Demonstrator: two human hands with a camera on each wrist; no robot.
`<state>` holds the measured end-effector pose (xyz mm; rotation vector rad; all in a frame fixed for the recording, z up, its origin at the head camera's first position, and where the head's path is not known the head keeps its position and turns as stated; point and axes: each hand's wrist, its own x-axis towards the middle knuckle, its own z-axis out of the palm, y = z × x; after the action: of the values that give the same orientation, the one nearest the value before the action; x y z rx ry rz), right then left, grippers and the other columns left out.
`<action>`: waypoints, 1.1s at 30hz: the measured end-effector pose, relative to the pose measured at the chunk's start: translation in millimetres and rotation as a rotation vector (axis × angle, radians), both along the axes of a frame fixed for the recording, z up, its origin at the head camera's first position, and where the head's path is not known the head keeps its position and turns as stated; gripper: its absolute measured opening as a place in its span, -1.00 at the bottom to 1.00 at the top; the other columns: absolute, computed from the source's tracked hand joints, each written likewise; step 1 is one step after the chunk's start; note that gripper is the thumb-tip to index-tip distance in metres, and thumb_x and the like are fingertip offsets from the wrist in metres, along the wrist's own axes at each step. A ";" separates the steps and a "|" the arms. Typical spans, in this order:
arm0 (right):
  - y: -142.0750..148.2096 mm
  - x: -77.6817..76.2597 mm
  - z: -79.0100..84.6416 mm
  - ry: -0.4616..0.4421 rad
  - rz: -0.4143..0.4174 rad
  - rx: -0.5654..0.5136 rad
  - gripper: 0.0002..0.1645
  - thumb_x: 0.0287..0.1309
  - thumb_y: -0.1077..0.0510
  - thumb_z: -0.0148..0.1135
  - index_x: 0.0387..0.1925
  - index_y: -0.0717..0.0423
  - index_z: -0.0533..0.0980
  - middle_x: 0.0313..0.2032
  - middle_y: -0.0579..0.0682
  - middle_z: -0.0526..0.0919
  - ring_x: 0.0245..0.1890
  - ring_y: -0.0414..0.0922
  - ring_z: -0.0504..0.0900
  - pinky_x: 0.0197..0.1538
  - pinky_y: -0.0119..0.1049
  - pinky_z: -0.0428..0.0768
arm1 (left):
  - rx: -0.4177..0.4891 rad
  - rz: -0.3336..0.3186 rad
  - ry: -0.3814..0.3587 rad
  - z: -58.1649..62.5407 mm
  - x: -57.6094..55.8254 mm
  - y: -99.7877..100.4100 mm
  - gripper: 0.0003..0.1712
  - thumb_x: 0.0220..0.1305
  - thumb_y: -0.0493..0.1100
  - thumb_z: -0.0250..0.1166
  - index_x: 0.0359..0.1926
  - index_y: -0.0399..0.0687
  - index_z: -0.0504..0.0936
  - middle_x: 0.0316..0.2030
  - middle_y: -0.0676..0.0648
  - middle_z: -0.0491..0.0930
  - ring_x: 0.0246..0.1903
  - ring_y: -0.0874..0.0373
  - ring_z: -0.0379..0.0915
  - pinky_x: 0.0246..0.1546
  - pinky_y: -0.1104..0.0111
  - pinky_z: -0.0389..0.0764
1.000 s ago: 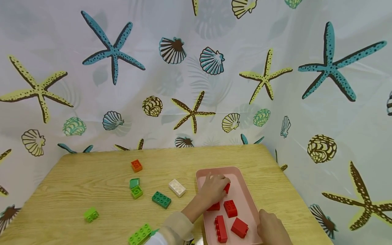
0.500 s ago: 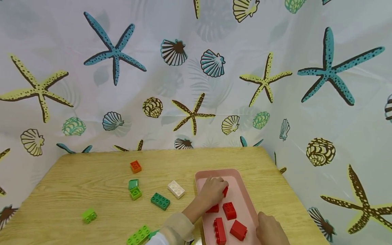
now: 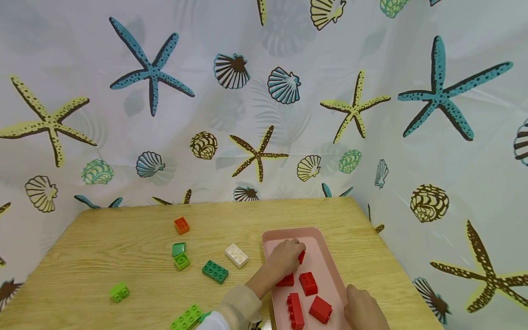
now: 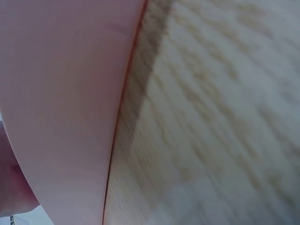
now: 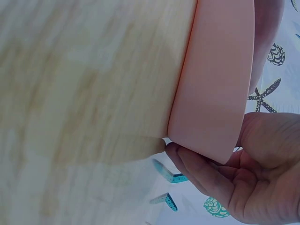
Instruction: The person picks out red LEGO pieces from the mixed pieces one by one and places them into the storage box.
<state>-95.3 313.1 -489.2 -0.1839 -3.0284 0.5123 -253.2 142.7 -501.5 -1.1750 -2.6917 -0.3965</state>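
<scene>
A pink tray (image 3: 336, 275) lies on the wooden table, holding several red toy bricks, among them a long one (image 3: 295, 311) and a chunky one (image 3: 321, 309). My left hand (image 3: 284, 257) reaches over the tray's left rim, its fingers curled at a red brick (image 3: 302, 256) that they partly cover. Another red brick (image 3: 286, 280) shows just below that wrist. With my right hand (image 3: 365, 307), I grip the tray's right near side; in the right wrist view the fingers (image 5: 201, 173) wrap under its corner. The left wrist view mostly shows the tray's outer wall (image 4: 70, 93).
Left of the tray lie a white brick (image 3: 237, 255), a dark green brick (image 3: 215, 272) and several light green ones, such as one at the left (image 3: 119, 292). An orange brick (image 3: 181, 225) sits farther back. A patterned curtain (image 3: 247, 105) encloses the table's back and right side.
The head view shifts slightly. Both hands keep nearly the same places, the left at the red brick and the right at the tray.
</scene>
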 end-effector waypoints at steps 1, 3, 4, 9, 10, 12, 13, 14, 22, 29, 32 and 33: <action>-0.8 -0.7 0.6 0.000 -0.001 -0.004 -0.80 -0.06 0.48 0.21 -0.54 0.22 0.38 -0.65 0.03 0.47 -0.65 -0.05 0.47 -0.55 -0.11 0.43 | 0.004 0.004 -0.012 -0.1 -0.5 -0.2 -0.80 0.16 -0.33 0.42 -0.18 -0.04 0.69 -0.35 0.02 0.58 -0.38 0.18 0.50 -0.36 0.46 0.51; -1.6 -1.7 1.1 -0.005 0.002 -0.008 -0.82 -0.05 0.47 0.20 -0.53 0.23 0.39 -0.64 0.03 0.48 -0.64 -0.05 0.47 -0.55 -0.11 0.43 | 0.011 0.011 -0.034 0.5 -1.3 -0.9 -0.79 0.16 -0.34 0.43 -0.17 -0.05 0.69 -0.35 0.02 0.58 -0.37 0.18 0.50 -0.36 0.46 0.51; -1.9 -2.2 1.4 -0.005 0.004 -0.010 -0.82 -0.05 0.47 0.20 -0.52 0.24 0.39 -0.64 0.04 0.48 -0.64 -0.04 0.48 -0.55 -0.11 0.43 | 0.012 0.012 -0.042 1.2 -1.8 -1.5 -0.78 0.15 -0.34 0.42 -0.17 -0.05 0.69 -0.36 0.02 0.57 -0.38 0.19 0.50 -0.36 0.47 0.51; -3.1 -3.1 1.4 0.003 0.015 -0.014 -0.80 -0.06 0.48 0.20 -0.53 0.22 0.38 -0.65 0.03 0.47 -0.65 -0.05 0.47 -0.55 -0.12 0.42 | 0.013 0.013 -0.098 4.7 -3.6 -3.8 -0.75 0.15 -0.36 0.42 -0.13 -0.09 0.69 -0.35 0.00 0.55 -0.38 0.19 0.46 -0.35 0.47 0.50; -3.3 -3.1 1.3 0.007 0.017 -0.013 -0.80 -0.06 0.48 0.21 -0.54 0.22 0.37 -0.65 0.03 0.47 -0.65 -0.06 0.46 -0.56 -0.12 0.42 | 0.010 0.015 -0.107 5.6 -3.7 -4.3 -0.74 0.15 -0.37 0.42 -0.12 -0.10 0.69 -0.34 0.00 0.55 -0.37 0.19 0.46 -0.34 0.47 0.50; -3.8 -3.2 1.2 0.011 0.021 -0.012 -0.79 -0.06 0.47 0.21 -0.54 0.21 0.37 -0.65 0.03 0.46 -0.65 -0.06 0.45 -0.56 -0.13 0.42 | 0.007 0.018 -0.120 7.4 -3.1 -5.3 -0.72 0.14 -0.36 0.43 -0.10 -0.10 0.69 -0.32 -0.01 0.56 -0.37 0.19 0.45 -0.34 0.47 0.50; -4.0 -3.1 1.3 0.013 0.022 -0.010 -0.78 -0.06 0.47 0.21 -0.54 0.21 0.36 -0.65 0.03 0.46 -0.66 -0.06 0.46 -0.56 -0.13 0.42 | 0.001 0.019 -0.122 8.0 -2.9 -5.8 -0.70 0.14 -0.36 0.44 -0.09 -0.09 0.69 -0.30 0.00 0.58 -0.35 0.20 0.46 -0.32 0.47 0.51; -4.3 -3.2 1.3 0.015 0.022 -0.009 -0.78 -0.06 0.47 0.21 -0.54 0.20 0.36 -0.65 0.03 0.46 -0.66 -0.06 0.46 -0.56 -0.13 0.42 | -0.006 0.021 -0.124 8.8 -2.5 -6.3 -0.68 0.14 -0.35 0.44 -0.06 -0.08 0.69 -0.26 -0.01 0.59 -0.32 0.20 0.48 -0.28 0.47 0.52; -5.2 -3.0 1.4 -0.016 0.012 -0.021 -0.80 -0.05 0.46 0.20 -0.53 0.22 0.37 -0.64 0.02 0.46 -0.64 -0.06 0.45 -0.54 -0.12 0.42 | -0.046 0.008 -0.202 18.0 2.1 -13.9 -0.35 0.14 -0.29 0.48 0.27 0.03 0.55 0.14 -0.03 0.56 0.11 0.14 0.49 0.03 0.41 0.53; -0.8 -0.7 3.8 -0.038 0.000 -0.034 -0.81 -0.07 0.43 0.22 -0.50 0.20 0.37 -0.61 0.02 0.48 -0.62 -0.03 0.45 -0.51 -0.08 0.44 | 0.044 -0.010 -0.185 33.6 3.4 -23.2 -0.38 0.16 -0.32 0.45 0.27 -0.02 0.55 0.18 -0.04 0.54 0.12 0.13 0.48 -0.09 0.44 0.57; 0.6 -0.5 4.7 -0.038 0.001 -0.036 -0.81 -0.09 0.41 0.24 -0.50 0.19 0.38 -0.61 0.02 0.48 -0.61 -0.03 0.46 -0.51 -0.08 0.44 | 0.079 -0.016 -0.190 41.0 5.0 -27.6 -0.37 0.16 -0.33 0.43 0.28 -0.02 0.54 0.20 -0.04 0.53 0.13 0.13 0.48 -0.14 0.48 0.57; 0.5 -0.7 5.2 -0.042 -0.002 -0.034 -0.81 -0.09 0.41 0.24 -0.50 0.19 0.38 -0.61 0.02 0.48 -0.61 -0.03 0.47 -0.51 -0.08 0.44 | 0.096 -0.021 -0.197 43.3 5.3 -29.3 -0.37 0.16 -0.35 0.43 0.28 -0.03 0.54 0.20 -0.05 0.54 0.13 0.12 0.48 -0.15 0.49 0.56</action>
<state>-96.0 313.6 -484.0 -0.2016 -3.0618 0.5670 -248.0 113.5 -458.2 -1.1949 -2.7893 -0.6695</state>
